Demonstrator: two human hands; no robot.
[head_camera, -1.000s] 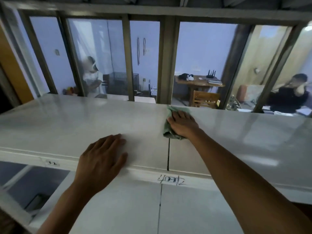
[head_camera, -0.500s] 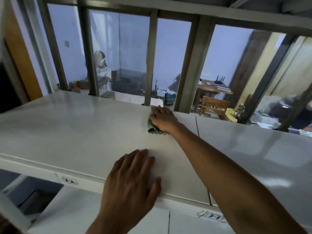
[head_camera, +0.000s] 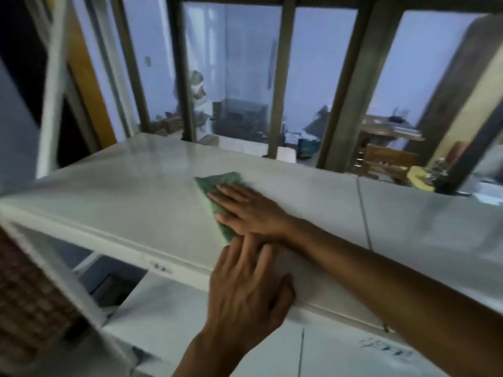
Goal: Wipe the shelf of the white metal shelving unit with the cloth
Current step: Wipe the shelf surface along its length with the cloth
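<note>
Cloth (head_camera: 217, 197), green and folded, lies on the white shelf (head_camera: 141, 202) near its middle, and much of it is hidden under the right hand (head_camera: 249, 210), which presses on it flat with fingers stretched out close together. Just nearer, the left hand (head_camera: 249, 292) rests palm down with fingers slightly spread over the shelf's front edge, fingertips almost touching the cloth's near corner. Blur smears the small labels on the front edge, so they cannot be read.

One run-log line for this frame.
right hand flat on green cloth | left hand braced on shelf front edge | wiping underway
</note>
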